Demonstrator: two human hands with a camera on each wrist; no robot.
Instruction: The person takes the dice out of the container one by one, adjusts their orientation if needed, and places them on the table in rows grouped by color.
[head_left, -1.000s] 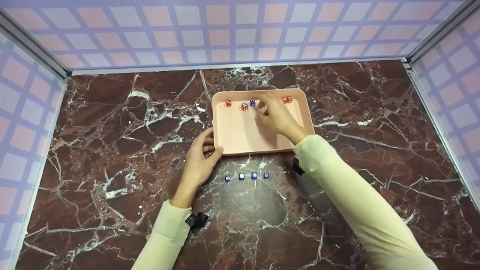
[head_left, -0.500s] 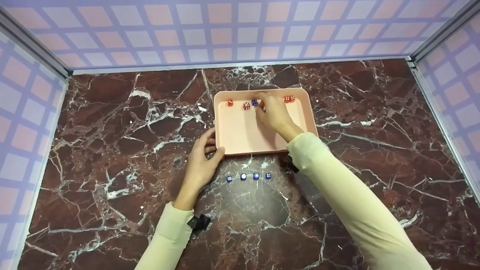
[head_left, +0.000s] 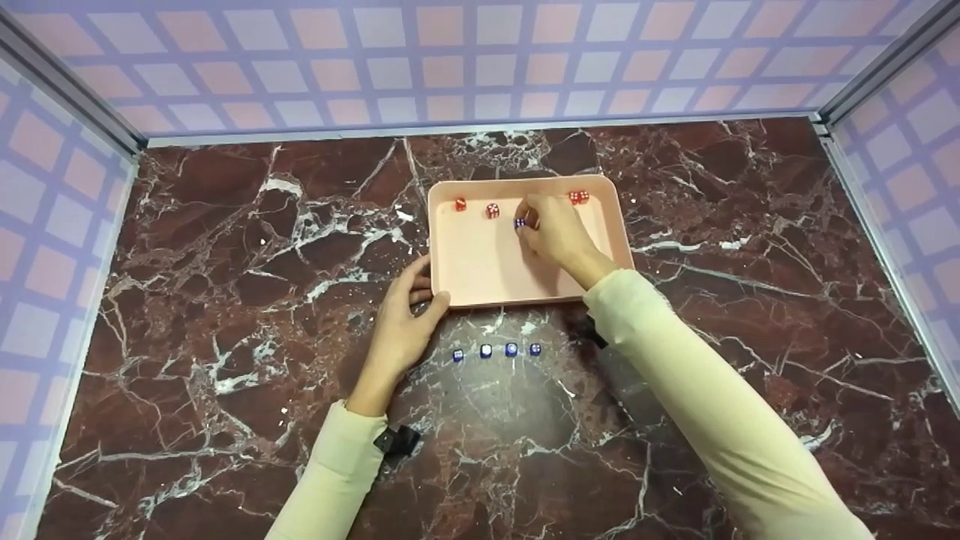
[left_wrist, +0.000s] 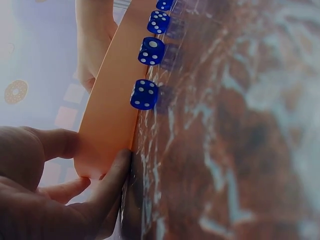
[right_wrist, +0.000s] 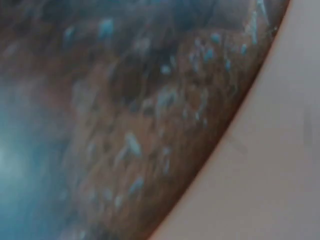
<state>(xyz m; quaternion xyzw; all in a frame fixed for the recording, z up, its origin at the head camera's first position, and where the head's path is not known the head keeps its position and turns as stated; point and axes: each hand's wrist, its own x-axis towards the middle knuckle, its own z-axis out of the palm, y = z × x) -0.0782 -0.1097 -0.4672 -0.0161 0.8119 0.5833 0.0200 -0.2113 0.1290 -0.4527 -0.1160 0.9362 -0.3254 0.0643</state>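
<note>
In the head view my right hand [head_left: 556, 234] is inside the pink tray [head_left: 480, 277], pinching a blue die [head_left: 520, 223] between thumb and fingers. My left hand [head_left: 405, 322] holds the tray's near left corner, thumb at the front rim and fingers along the left side. The left wrist view shows that grip too, with the left hand [left_wrist: 65, 185] around the corner of the tray [left_wrist: 110, 115]. Along the tray's far side lie a red die [head_left: 460, 204], another red die [head_left: 493, 211] and a touching red pair [head_left: 579, 196]. The right wrist view shows neither hand nor dice.
On the dark marble tabletop [head_left: 247, 315], several blue dice stand in a spaced row in front of the tray, among them one blue die [head_left: 486, 350] and its neighbour [head_left: 511, 349]. Checkered panels [head_left: 442, 75] border the table's back and sides.
The blue die that lay by the far wall has been taken up by my right hand and brought slightly nearer and to the right. My left hand keeps its hold on the tray.
</note>
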